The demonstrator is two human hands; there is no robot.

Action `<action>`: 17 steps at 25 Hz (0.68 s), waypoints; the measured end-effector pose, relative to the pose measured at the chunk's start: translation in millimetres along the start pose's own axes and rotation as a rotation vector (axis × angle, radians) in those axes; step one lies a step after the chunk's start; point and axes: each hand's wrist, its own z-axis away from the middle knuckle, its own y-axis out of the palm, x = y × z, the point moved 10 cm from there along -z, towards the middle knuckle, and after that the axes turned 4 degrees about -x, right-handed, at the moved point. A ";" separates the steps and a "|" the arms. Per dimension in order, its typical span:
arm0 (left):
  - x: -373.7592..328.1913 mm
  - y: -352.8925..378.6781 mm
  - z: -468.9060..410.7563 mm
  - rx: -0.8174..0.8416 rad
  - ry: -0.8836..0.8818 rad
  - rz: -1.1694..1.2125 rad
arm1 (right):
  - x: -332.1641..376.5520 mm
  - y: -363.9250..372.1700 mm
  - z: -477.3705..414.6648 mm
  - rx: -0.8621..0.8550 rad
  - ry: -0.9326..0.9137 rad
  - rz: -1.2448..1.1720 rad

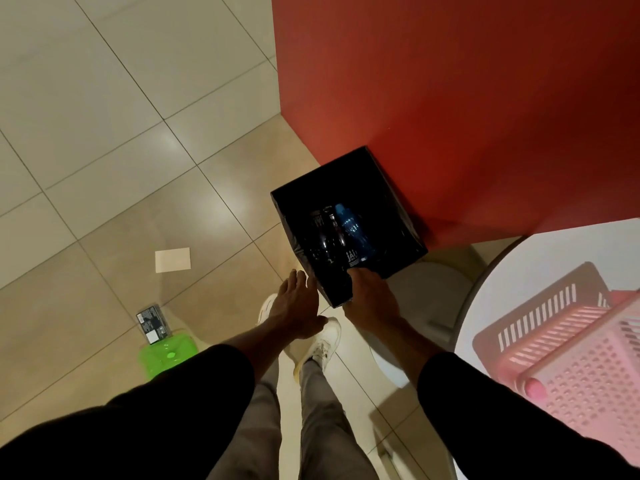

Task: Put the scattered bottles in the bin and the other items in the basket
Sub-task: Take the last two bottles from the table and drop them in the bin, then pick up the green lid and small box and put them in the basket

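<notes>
A black bin (294, 209) stands on the floor against the red wall. Inside it lie a blue bottle (353, 230) and dark bottles (323, 237). My right hand (370, 296) is at the bin's near rim, its fingers curled on the end of a dark bottle (352, 258) with white lettering that points into the bin. My left hand (298, 306) hovers with fingers spread and nothing in it, just left of the bin's near corner. A pink basket (554, 327) sits on the white round table (571, 251) at the right.
On the tiled floor to the left lie a white card (172, 259), a clear flat case with dark contents (154, 323) and a green plastic item (168, 355). The red wall (450, 81) rises behind the bin. My white shoes (325, 337) stand below my hands.
</notes>
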 end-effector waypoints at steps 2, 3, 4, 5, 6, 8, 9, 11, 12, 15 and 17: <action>2.1 -14.1 11.1 -0.009 0.027 -0.037 | 13.0 -4.3 9.1 -0.003 -0.002 -0.003; 2.5 -21.0 16.3 -0.015 0.041 -0.059 | 17.9 -6.2 13.6 -0.004 -0.003 -0.002; 3.2 -28.7 22.0 -0.024 0.052 -0.078 | 22.6 -9.2 18.5 -0.009 -0.006 0.005; 4.6 -37.8 29.2 -0.037 0.063 -0.097 | 28.0 -13.9 24.3 -0.014 -0.011 0.013; 6.5 -46.1 38.0 -0.043 0.071 -0.110 | 32.8 -18.2 31.5 -0.018 -0.016 0.020; 14.0 -63.6 57.8 -0.068 0.075 -0.132 | 43.4 -26.4 48.0 -0.029 -0.029 0.034; 18.1 -71.1 67.9 -0.080 0.079 -0.141 | 47.5 -29.5 56.4 -0.032 -0.030 0.039; 29.0 -79.6 86.0 -0.076 0.081 -0.152 | 54.8 -30.0 70.7 -0.016 -0.021 0.046; 35.0 -80.6 93.5 -0.066 0.076 -0.153 | 59.3 -27.1 76.1 -0.001 -0.023 0.057; 53.3 -84.4 114.4 -0.070 0.066 -0.174 | 89.4 -20.0 88.0 0.011 -0.078 0.091; 65.5 -87.7 124.5 -0.087 0.050 -0.164 | 112.4 -15.6 89.7 0.006 -0.126 0.072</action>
